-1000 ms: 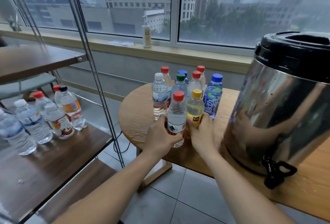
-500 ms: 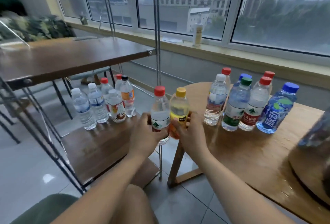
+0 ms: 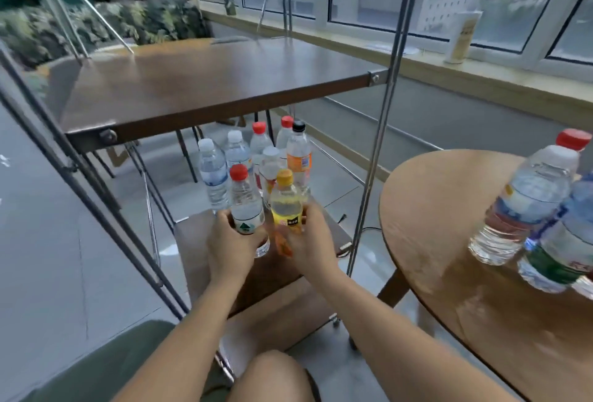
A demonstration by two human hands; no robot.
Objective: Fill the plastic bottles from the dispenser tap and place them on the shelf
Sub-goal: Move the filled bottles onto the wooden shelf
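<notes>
Reaching forward, left hand (image 3: 229, 249) grips a red-capped bottle (image 3: 245, 207), right hand (image 3: 309, 241) a yellow-capped bottle (image 3: 285, 207)

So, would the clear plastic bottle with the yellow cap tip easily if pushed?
Probably not easily: the clear plastic bottle with the yellow cap looks full, so heavy for its size. Tall and narrow, though, so a push near the cap might topple it.

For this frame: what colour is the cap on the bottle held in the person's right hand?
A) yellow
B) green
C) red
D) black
A: the right hand grips the yellow-capped bottle above the lower shelf, while the left hand holds the red-capped bottle beside it.
</notes>
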